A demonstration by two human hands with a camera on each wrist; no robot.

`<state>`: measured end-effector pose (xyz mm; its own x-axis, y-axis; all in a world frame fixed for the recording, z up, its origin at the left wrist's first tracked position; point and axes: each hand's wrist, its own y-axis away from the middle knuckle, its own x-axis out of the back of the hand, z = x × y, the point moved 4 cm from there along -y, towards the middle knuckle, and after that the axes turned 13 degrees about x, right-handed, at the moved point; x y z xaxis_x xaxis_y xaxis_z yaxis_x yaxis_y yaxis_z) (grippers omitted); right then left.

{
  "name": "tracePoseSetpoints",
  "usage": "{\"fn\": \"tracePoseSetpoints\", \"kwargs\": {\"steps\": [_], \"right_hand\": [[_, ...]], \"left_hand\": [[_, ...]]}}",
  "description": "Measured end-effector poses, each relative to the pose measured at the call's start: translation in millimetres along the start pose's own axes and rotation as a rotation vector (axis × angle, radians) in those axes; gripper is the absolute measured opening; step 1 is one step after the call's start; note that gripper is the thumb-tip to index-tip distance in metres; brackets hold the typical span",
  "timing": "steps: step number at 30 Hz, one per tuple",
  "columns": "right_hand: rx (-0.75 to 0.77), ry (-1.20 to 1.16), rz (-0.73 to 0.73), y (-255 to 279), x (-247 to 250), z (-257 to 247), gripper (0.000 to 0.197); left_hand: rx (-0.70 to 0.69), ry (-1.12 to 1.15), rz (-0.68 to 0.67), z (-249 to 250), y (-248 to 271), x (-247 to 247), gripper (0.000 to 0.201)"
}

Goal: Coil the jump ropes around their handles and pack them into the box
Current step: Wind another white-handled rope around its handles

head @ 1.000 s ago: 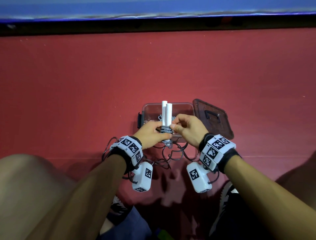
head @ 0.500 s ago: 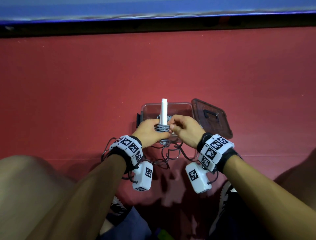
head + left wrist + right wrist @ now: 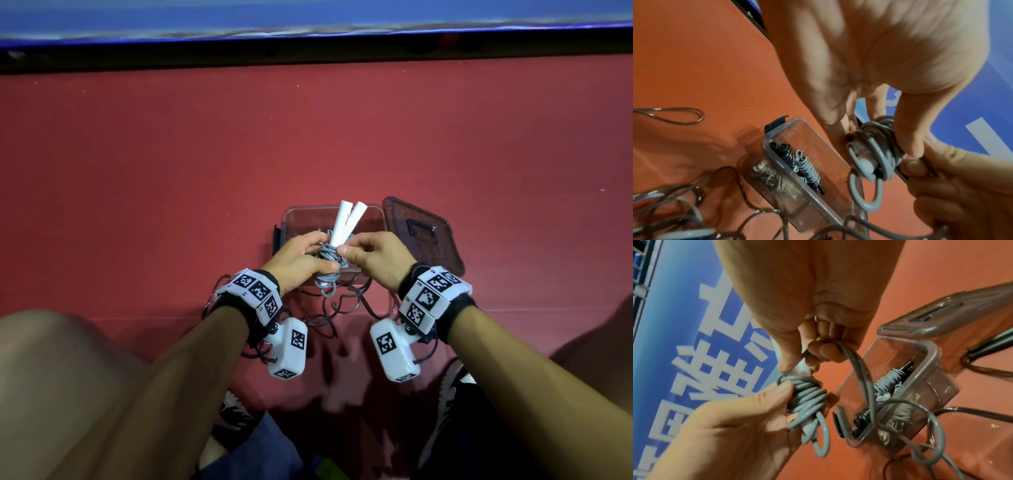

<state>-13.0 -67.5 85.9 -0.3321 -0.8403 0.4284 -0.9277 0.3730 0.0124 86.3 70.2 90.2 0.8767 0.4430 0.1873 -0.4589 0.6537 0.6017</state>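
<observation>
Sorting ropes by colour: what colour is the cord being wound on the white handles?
Grey cord; the right wrist view shows it best.

white handles [image 3: 346, 222] wound with grey rope [image 3: 328, 257]; clear box [image 3: 297, 219] holding a grey coil [image 3: 807, 168] on black handles [image 3: 784, 153]; smoky brown lid [image 3: 424, 233]; red floor [image 3: 171, 171]; blue banner [image 3: 694, 321], white lettering.

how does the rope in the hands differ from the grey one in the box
The held rope is half coiled on white handles, its tail loose; the boxed rope is tightly wound on black handles. The held rope is above the box; the boxed rope lies inside. Both cords are grey.
</observation>
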Motion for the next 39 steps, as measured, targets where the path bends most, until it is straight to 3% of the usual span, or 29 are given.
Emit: {"fn": "tracePoseSetpoints", "kwargs": {"steps": [3, 5, 9, 14, 19, 23, 28, 33, 39], "right_hand": [[-0.069, -0.158, 0.05, 1.2, -0.7, 0.0, 0.038], [-0.091, -0.209, 0.053, 1.6, -2.9, 0.1, 0.043], [-0.137, -0.27, 0.076, 2.5, -4.7, 5.1, 0.031], [-0.082, -0.136, 0.054, 3.3, -3.9, 3.6, 0.027], [-0.006, 0.044, -0.046, 2.0, -2.3, -1.2, 0.015], [0.003, 0.014, -0.113, 1.4, -4.3, -4.7, 0.007], [-0.031, 0.07, -0.05, 1.7, -2.8, 5.1, 0.012], [0.014, 0.133, -0.073, 2.4, -1.3, -0.4, 0.022], [0.038, 0.032, -0.185, 0.7, -2.0, -5.2, 0.003]], "left_hand": [[0.036, 0.004, 0.002, -8.8, -8.1, 3.5, 0.068], [0.027, -0.002, -0.014, -5.8, -3.4, 1.6, 0.054], [0.007, 0.03, -0.03, 1.7, 2.6, -3.1, 0.034], [-0.017, 0.014, -0.027, 3.0, 3.4, -4.2, 0.033], [0.043, 0.026, -0.029, -6.2, -1.6, -6.1, 0.025], [0.063, 0.052, -0.032, -6.9, -0.9, -3.7, 0.021], [0.052, 0.116, -0.03, -7.4, -0.7, -3.2, 0.01], [0.063, 0.146, -0.034, -11.5, -3.9, -4.0, 0.022], [0.091, 0.156, 0.035, -11.1, -6.5, 0.5, 0.028]]}}
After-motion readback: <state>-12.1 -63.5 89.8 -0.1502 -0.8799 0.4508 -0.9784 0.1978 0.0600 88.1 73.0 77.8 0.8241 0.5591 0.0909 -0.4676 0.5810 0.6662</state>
